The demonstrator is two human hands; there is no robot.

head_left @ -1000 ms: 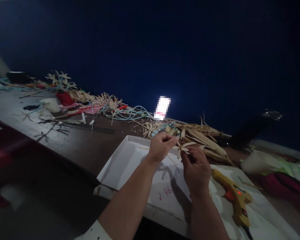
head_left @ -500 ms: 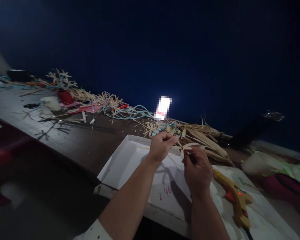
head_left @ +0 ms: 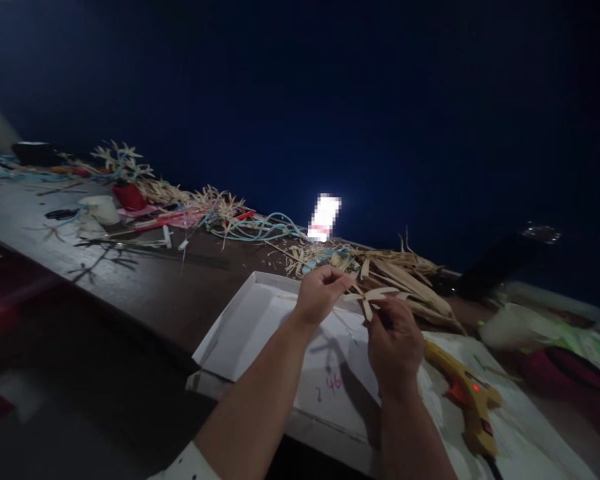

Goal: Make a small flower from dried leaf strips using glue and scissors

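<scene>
Above a white box lid (head_left: 233,333), my two hands meet over a small star-shaped flower of pale dried-leaf strips (head_left: 377,293). My left hand (head_left: 319,297) pinches the flower's left side between thumb and fingertips. On the other side, my right hand (head_left: 396,339) is closed, its fingertips at the lower right strips. Thin stalks hang below the flower over the lid. Pink handwritten digits mark the lid's white surface. To the right of my right hand lies a yellow glue gun (head_left: 467,393) with a red light lit.
Dried leaves (head_left: 420,287) lie piled behind my hands. A glowing, pixelated screen (head_left: 325,217) stands at the back. Leftward are blue tubing (head_left: 265,230), more leaf flowers (head_left: 220,203), a red cup-like item (head_left: 130,197) and a white cup (head_left: 103,209). A magenta container (head_left: 565,373) sits at right.
The view has shifted slightly. My right fingertips have moved a little against the flower, and its strips sit at a slightly different angle. Both hands keep their hold.
</scene>
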